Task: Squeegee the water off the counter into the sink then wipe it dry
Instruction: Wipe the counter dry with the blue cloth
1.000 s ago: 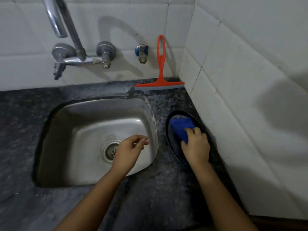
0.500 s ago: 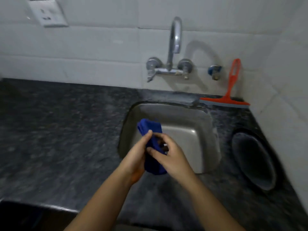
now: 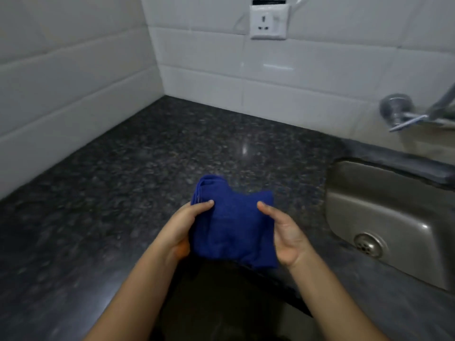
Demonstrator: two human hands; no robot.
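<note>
The folded blue cloth (image 3: 232,227) was held above the near edge of the dark speckled worktop (image 3: 123,183), left of the steel sink (image 3: 394,217). The left hand (image 3: 182,227) gripped its left side and the right hand (image 3: 285,232) its right side, thumbs on top and fingers (image 3: 209,204) closed on the fabric. A wall socket (image 3: 268,22) sat on the white tiles behind, and a tap valve (image 3: 396,110) was mounted above the sink.

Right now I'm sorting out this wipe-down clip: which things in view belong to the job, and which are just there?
Job:
blue cloth, folded, held between left hand and right hand
dark counter
steel sink

Just there:
wall socket
tap, partly out of view
white wall tiles
</note>
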